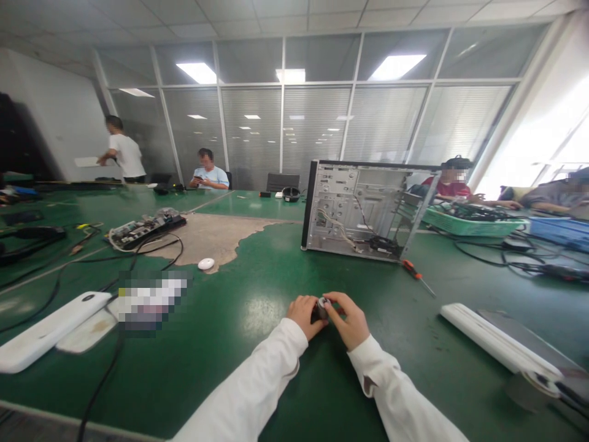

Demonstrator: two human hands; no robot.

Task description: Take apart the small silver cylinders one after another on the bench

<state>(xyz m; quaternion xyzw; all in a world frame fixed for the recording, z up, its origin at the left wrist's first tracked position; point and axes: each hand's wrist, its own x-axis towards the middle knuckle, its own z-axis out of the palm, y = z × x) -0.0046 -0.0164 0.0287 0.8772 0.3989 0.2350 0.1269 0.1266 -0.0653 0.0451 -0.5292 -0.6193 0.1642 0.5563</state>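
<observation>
Just above the green table, both my hands meet around a small round metal part, dark at its sides with a pale top. My left hand wraps it from the left, fingers curled. From the other side my right hand closes on it with thumb and fingertips at its top. Most of the part is covered by my fingers, so its exact kind is hidden. Beyond my hands stands an opened computer case, its bare metal inside showing with loose cables. An orange-handled screwdriver lies at the case's lower right corner.
Left are a power-supply-like board assembly, a white round lid, black cables and a long white device. Another white device lies right. A green basket holds cables. Several people are around the table.
</observation>
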